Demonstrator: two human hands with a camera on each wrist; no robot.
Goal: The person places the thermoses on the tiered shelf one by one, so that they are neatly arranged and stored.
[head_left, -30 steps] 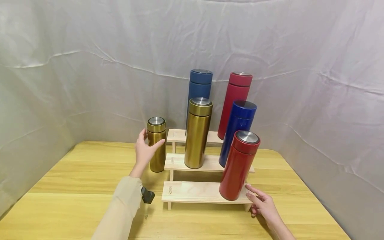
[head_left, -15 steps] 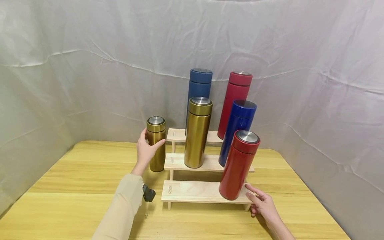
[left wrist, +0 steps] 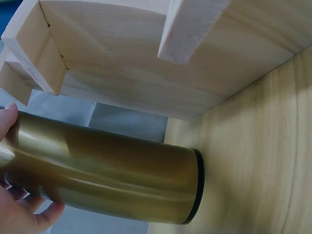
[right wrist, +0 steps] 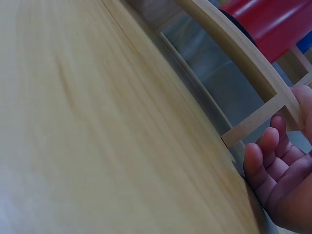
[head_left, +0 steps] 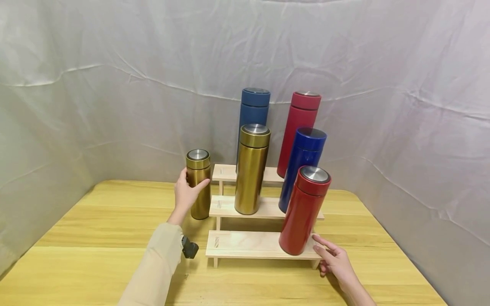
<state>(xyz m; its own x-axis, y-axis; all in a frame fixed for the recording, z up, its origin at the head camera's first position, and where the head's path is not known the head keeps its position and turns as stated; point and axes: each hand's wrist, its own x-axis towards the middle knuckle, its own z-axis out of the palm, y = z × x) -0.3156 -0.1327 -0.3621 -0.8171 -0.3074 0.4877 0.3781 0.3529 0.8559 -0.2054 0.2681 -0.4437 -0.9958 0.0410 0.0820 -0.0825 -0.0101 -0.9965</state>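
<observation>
My left hand (head_left: 186, 193) holds a short gold thermos flask (head_left: 200, 195) with a steel-topped lid, upright to the left of the wooden three-step stand (head_left: 249, 244). In the left wrist view the thumb and fingers lie on opposite sides of the flask (left wrist: 112, 170), whose dark base rim is at or close to the tabletop. At the stand's right front corner, my right hand (head_left: 338, 263) grips the end of the lowest step. The right wrist view has its fingers (right wrist: 268, 141) curled below the step, by the leg. A red flask (head_left: 304, 216) stands on that step, beside this hand.
A taller gold flask (head_left: 252, 174) and a glossy blue flask (head_left: 304, 170) occupy the middle step. Behind them, a matte blue flask (head_left: 254, 110) and a crimson flask (head_left: 300, 127) stand on the top step. Grey cloth (head_left: 160, 106) hangs around the yellow wooden table (head_left: 95, 238).
The left hand's fingers have closed in slightly on the short gold flask, which has hardly shifted. The right hand and the stand keep their places.
</observation>
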